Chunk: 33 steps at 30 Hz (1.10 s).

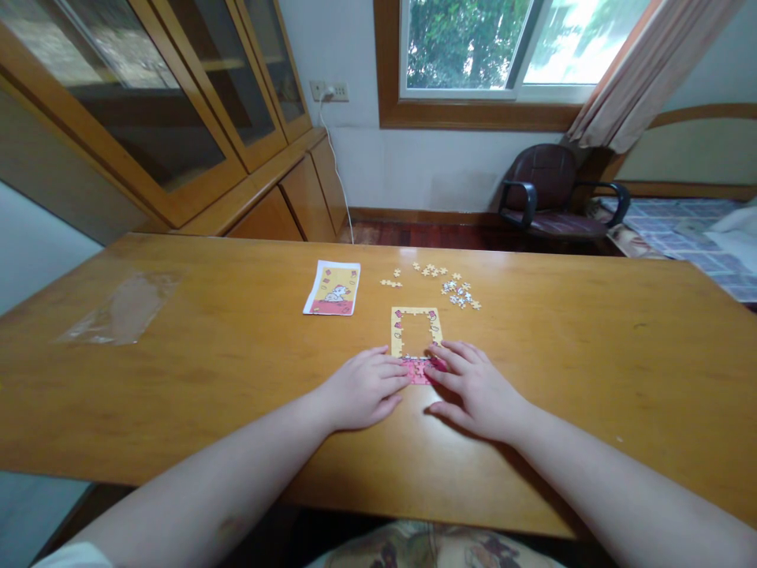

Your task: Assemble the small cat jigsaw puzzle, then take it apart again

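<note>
Puzzle (417,371): we see it on the table (236,379), between our two hands; its border is joined around a gap where bare wood shows, and a pink band closes the bottom.
Left hand (370,388): palm down, fingers stretched, gripping nothing; the fingertips touch the lower left side, probably to steady the border.
Right hand (473,388): not clenched, fingers slightly bent over the lower right side, thumb apart; we suppose it presses the joints level, but we cannot tell if a piece hides beneath.
Picture sheet (334,288): face up beyond our left hand, perhaps so that we can compare.
Loose pieces (461,300): scattered beyond the puzzle, maybe to leave us working room.
Plastic bag (121,308): flat at far left, seemingly out of our way.
</note>
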Each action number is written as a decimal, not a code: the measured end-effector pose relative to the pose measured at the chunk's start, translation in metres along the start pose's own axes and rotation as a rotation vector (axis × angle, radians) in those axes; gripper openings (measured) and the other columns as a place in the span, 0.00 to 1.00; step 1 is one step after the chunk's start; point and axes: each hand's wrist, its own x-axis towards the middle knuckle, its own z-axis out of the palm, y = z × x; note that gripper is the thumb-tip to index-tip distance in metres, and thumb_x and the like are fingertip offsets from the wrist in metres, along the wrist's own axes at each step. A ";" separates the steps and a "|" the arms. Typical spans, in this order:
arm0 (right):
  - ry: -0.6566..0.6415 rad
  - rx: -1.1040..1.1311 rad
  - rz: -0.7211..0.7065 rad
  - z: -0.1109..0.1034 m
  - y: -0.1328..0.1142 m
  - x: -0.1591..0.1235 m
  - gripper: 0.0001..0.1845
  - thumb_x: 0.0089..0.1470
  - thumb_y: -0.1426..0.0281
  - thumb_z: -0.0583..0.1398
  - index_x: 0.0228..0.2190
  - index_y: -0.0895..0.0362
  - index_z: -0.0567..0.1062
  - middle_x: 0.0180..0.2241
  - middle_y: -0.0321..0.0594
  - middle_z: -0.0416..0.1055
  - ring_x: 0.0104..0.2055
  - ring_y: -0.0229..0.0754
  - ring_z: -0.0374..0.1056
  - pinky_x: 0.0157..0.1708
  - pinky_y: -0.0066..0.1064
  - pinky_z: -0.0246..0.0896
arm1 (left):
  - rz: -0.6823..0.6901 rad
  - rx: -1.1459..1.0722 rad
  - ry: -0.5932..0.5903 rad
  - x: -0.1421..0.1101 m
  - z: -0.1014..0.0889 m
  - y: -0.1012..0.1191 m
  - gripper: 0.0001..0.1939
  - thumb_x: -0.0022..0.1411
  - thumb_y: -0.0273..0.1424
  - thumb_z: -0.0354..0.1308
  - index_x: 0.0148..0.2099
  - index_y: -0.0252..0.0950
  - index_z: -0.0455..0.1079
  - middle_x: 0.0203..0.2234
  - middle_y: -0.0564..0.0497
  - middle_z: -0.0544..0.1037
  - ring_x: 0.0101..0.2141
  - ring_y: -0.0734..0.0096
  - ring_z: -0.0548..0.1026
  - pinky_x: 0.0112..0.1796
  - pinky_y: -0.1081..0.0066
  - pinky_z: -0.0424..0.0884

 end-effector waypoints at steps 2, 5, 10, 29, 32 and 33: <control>0.001 0.002 -0.003 0.000 0.000 0.000 0.28 0.54 0.50 0.57 0.48 0.56 0.76 0.57 0.51 0.65 0.58 0.57 0.56 0.56 0.52 0.53 | -0.007 0.003 -0.008 0.001 -0.001 0.001 0.15 0.64 0.33 0.51 0.49 0.38 0.73 0.44 0.48 0.79 0.47 0.63 0.74 0.55 0.56 0.62; 0.000 -0.001 -0.006 0.001 -0.001 0.000 0.29 0.55 0.50 0.57 0.49 0.57 0.75 0.57 0.50 0.65 0.58 0.56 0.56 0.56 0.51 0.53 | -0.046 0.018 -0.041 0.002 -0.003 0.003 0.17 0.63 0.34 0.52 0.52 0.39 0.71 0.48 0.47 0.77 0.47 0.61 0.72 0.53 0.55 0.63; -0.019 0.001 0.000 0.003 -0.001 -0.002 0.31 0.54 0.50 0.57 0.52 0.57 0.73 0.58 0.51 0.64 0.59 0.56 0.55 0.57 0.51 0.52 | -0.072 0.021 -0.081 0.004 -0.005 0.003 0.18 0.64 0.36 0.51 0.54 0.38 0.70 0.49 0.46 0.75 0.47 0.60 0.70 0.50 0.57 0.65; -0.026 -0.007 0.002 0.004 -0.003 -0.001 0.32 0.55 0.49 0.56 0.52 0.58 0.73 0.58 0.52 0.64 0.60 0.57 0.55 0.58 0.52 0.50 | -0.093 0.016 -0.100 0.005 -0.004 0.005 0.18 0.64 0.37 0.52 0.53 0.39 0.69 0.48 0.45 0.74 0.47 0.60 0.69 0.50 0.57 0.63; -0.027 -0.009 0.000 0.004 -0.003 -0.001 0.33 0.55 0.49 0.56 0.53 0.57 0.72 0.58 0.51 0.64 0.60 0.57 0.55 0.58 0.52 0.50 | -0.093 0.016 -0.099 0.005 -0.004 0.005 0.18 0.64 0.37 0.52 0.53 0.39 0.69 0.48 0.46 0.74 0.47 0.60 0.69 0.50 0.57 0.63; -0.029 -0.009 -0.001 0.004 -0.003 -0.001 0.33 0.55 0.49 0.56 0.53 0.57 0.72 0.58 0.51 0.64 0.60 0.57 0.55 0.58 0.52 0.50 | -0.093 0.016 -0.095 0.005 -0.004 0.005 0.18 0.64 0.37 0.52 0.53 0.39 0.69 0.48 0.45 0.74 0.47 0.60 0.69 0.50 0.57 0.63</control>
